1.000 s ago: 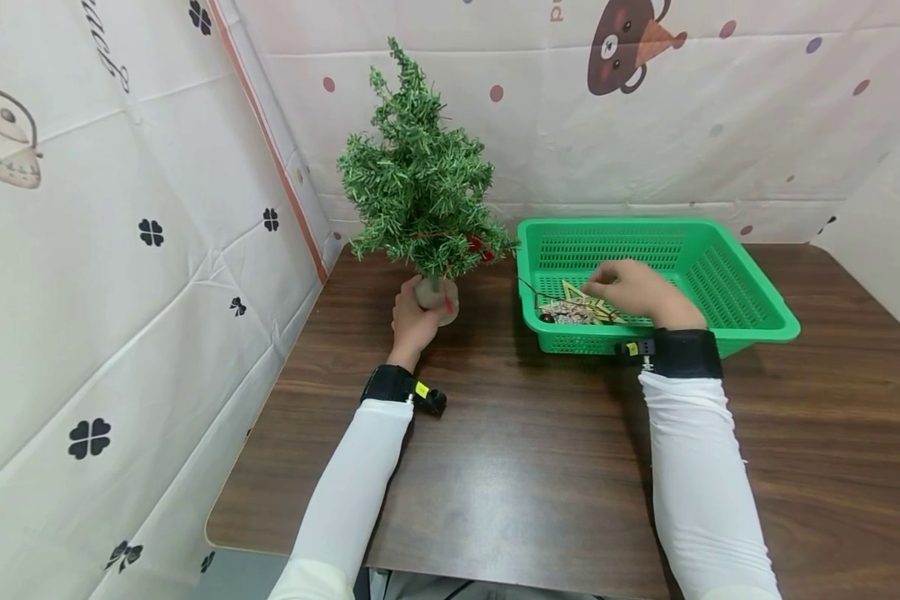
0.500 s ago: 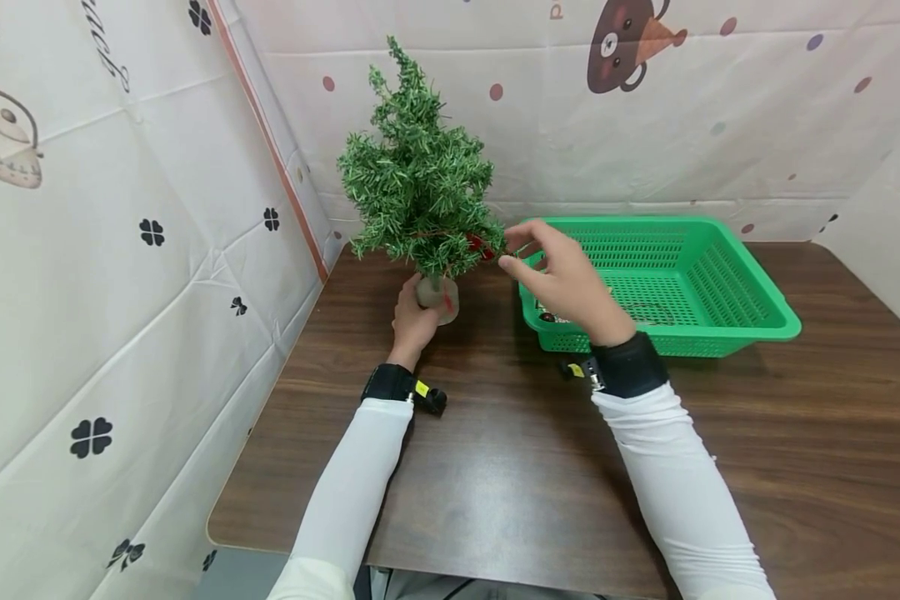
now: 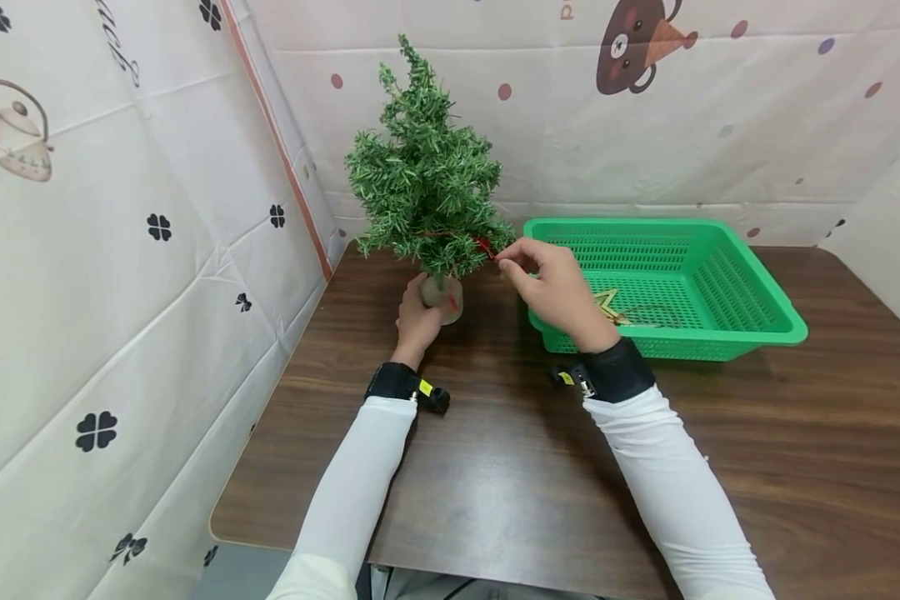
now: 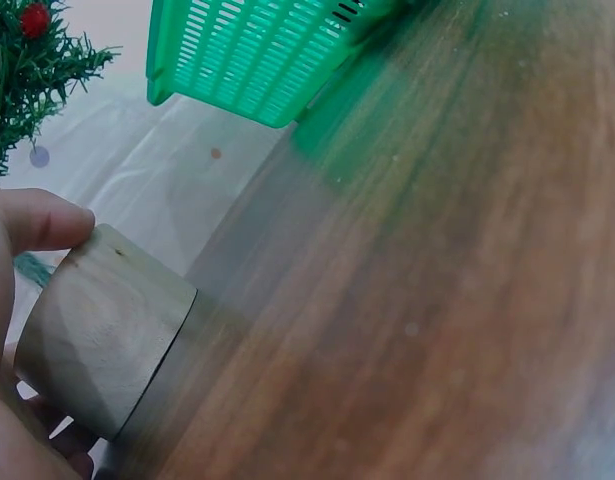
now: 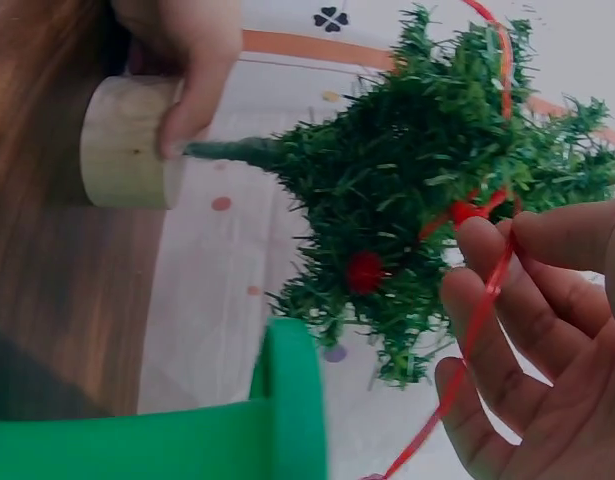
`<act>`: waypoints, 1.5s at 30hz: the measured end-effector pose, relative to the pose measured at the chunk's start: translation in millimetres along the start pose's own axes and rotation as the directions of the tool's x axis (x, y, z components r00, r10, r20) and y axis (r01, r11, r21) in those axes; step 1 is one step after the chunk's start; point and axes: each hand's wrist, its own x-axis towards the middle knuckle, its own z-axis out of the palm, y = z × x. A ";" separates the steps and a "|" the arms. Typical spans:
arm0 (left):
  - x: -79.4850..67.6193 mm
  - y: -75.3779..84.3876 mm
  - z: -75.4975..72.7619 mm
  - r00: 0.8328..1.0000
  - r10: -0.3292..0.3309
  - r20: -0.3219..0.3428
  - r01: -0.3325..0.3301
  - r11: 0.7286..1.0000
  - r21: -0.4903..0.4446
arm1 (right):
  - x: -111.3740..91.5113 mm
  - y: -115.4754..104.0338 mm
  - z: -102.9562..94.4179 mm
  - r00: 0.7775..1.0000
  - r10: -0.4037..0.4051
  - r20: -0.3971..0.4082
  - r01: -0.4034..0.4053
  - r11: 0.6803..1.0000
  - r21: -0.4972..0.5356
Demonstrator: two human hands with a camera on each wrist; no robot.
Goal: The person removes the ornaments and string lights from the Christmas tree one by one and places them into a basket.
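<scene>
A small artificial Christmas tree (image 3: 431, 175) stands upright at the back left, on a pale round wooden base (image 4: 107, 330). My left hand (image 3: 416, 321) grips that base from the left, its thumb over the top edge. At the tree's lower right branches, my right hand (image 3: 558, 287) pinches a thin red ribbon (image 5: 477, 320) between thumb and forefinger, the other fingers loosely bent. The ribbon runs across the branches and hangs down past the palm. Among the needles sits a red pompom (image 5: 365, 270), with another red bit close to my right fingertips.
A green plastic basket (image 3: 682, 342) stands right of the tree, partly under my right wrist. Inside it lies a gold star (image 3: 607, 304) with thin reddish strands nearby. Behind the table (image 3: 480, 467) hangs a patterned white sheet (image 3: 435, 17).
My right hand has left the basket, moved left to the tree's lower branches and closed thumb and forefinger on the red ribbon. The left hand stays on the base.
</scene>
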 end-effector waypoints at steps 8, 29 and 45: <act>-0.6 0.4 0.1 1.000 0.000 -0.005 0.000 1.000 0.011 | -2.4 -9.8 -8.0 0.998 0.050 -0.028 -0.050 0.999 0.021; 1.0 0.1 0.9 1.000 0.021 0.005 -0.021 1.000 -0.001 | -1.6 -19.2 -3.8 0.907 -0.098 -0.410 0.117 0.993 0.021; 0.0 0.2 -0.1 0.999 0.050 0.005 -0.050 0.998 0.039 | -4.2 -28.7 -10.6 0.898 -0.186 -0.399 0.247 0.963 0.106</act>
